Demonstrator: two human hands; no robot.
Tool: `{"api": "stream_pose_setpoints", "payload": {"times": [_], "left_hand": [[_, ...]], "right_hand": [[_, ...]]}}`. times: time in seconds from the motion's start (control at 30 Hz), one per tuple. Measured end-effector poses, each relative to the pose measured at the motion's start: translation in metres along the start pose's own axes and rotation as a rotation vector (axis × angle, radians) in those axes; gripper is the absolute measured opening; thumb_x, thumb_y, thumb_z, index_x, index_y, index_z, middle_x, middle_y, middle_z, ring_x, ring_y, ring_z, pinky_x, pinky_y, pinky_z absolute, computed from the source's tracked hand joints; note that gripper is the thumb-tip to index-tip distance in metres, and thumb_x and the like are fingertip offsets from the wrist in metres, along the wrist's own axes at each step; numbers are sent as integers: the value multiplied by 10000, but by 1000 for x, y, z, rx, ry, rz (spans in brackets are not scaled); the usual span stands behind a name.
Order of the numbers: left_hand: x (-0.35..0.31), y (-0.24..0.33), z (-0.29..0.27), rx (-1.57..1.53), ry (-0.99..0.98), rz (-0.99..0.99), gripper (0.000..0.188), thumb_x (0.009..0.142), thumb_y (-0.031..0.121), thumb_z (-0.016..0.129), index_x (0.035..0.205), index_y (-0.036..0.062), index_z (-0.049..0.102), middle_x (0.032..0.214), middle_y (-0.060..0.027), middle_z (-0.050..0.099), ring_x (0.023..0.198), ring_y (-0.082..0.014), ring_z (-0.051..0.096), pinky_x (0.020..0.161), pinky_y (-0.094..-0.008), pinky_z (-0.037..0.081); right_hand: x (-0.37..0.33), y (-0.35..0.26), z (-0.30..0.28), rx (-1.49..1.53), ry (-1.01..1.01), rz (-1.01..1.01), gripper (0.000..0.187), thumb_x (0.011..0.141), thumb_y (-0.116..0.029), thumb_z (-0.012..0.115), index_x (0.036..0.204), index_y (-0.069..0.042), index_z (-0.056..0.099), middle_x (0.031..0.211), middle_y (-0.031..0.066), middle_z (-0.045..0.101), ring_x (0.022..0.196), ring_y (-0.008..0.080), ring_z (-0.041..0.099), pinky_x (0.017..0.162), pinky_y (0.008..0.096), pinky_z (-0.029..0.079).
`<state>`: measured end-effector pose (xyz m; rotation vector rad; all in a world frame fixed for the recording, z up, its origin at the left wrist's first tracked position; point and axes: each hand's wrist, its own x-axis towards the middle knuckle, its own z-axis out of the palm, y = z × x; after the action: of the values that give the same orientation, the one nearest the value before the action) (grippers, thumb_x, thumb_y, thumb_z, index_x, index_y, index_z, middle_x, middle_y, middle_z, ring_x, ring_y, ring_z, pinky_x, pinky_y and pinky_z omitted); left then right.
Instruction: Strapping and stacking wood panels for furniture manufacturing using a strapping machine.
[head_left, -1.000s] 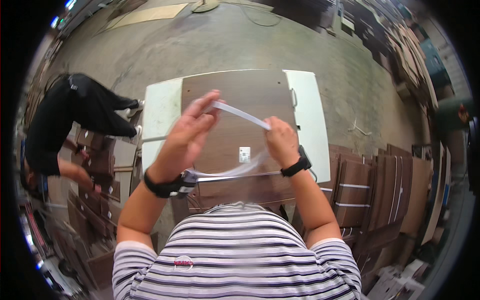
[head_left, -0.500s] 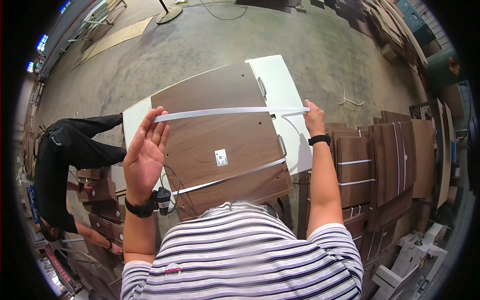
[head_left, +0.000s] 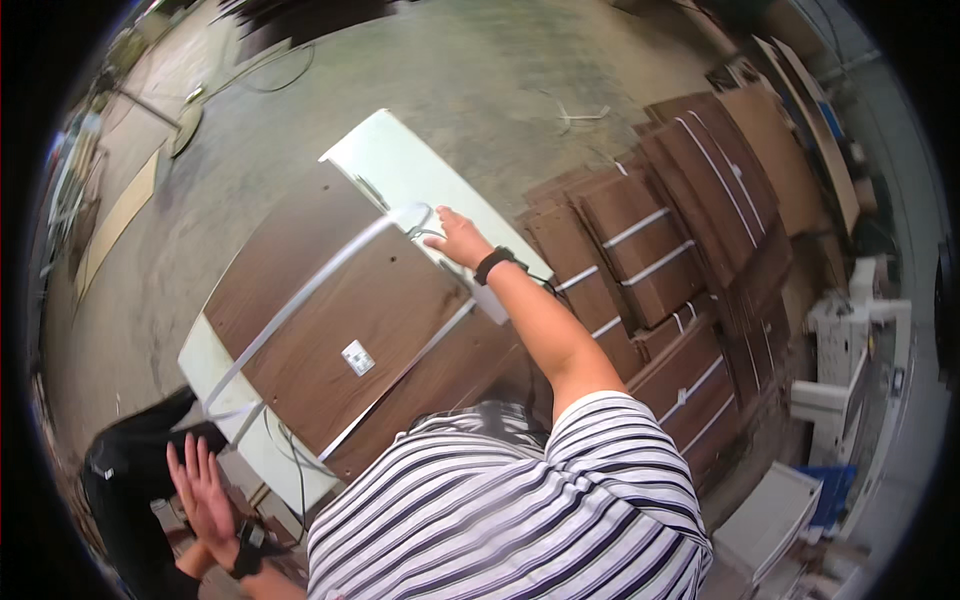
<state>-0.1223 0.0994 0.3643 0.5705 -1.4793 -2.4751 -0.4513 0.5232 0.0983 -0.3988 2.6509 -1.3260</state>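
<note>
A white strap (head_left: 312, 284) runs across a brown wood-grain panel (head_left: 300, 345) that lies on a white board (head_left: 425, 165). My right hand (head_left: 462, 240) is over the white board beside the strap's curled far end, thumb and forefinger apart. The hand looks open; whether a fingertip touches the strap is hard to tell. My left hand (head_left: 207, 500) is held off the near left corner, open with fingers stretched out and nothing in it. A second white strap (head_left: 395, 385) crosses the panel nearer me. A white label (head_left: 357, 357) is stuck on the panel.
Strapped stacks of brown panels (head_left: 635, 250) stand to the right. Another person in dark trousers (head_left: 130, 470) is bent close by my left hand. A white machine-like frame (head_left: 840, 350) is at the far right. A thin cord (head_left: 300, 480) hangs near the left corner.
The view has swung to the right. My right hand has loosened from the strap, whose end now curls. My left hand has come away from the strap, down and to the left.
</note>
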Motion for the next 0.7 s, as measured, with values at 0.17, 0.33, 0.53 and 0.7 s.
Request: {"api": "stream_pose_setpoints", "payload": {"times": [0.17,0.33,0.53,0.7], "left_hand": [[-46,-25,-155,199,514,-176,468,953,246,448,1374,78,331,1410,-107,351,1275,-226,362,1062,-335,288],[-90,-109,-176,317,359,-428,406,938,282,470,1292,88,441,1277,-91,485,1123,-210,499,951,-328,396],[-96,-224,-199,545,192,-697,468,937,285,474,1303,5,393,1264,-197,484,1171,-265,472,998,-390,364],[-71,-258,-150,684,72,-682,472,933,275,480,1311,9,382,1271,-192,478,1175,-264,465,993,-387,364]], "right_hand": [[-97,26,-8,-111,192,-28,561,772,-231,670,1190,45,420,1107,240,516,1036,391,496,901,422,412],[-185,20,-10,-300,313,38,507,758,-233,670,1143,-6,431,1190,190,430,1116,359,418,946,454,343],[-237,17,-7,-446,254,359,380,810,-300,613,1030,-23,475,1115,188,488,1047,357,469,889,462,375],[-251,46,22,115,230,648,548,913,-503,397,940,18,565,1011,247,593,990,404,544,857,458,409]]}}
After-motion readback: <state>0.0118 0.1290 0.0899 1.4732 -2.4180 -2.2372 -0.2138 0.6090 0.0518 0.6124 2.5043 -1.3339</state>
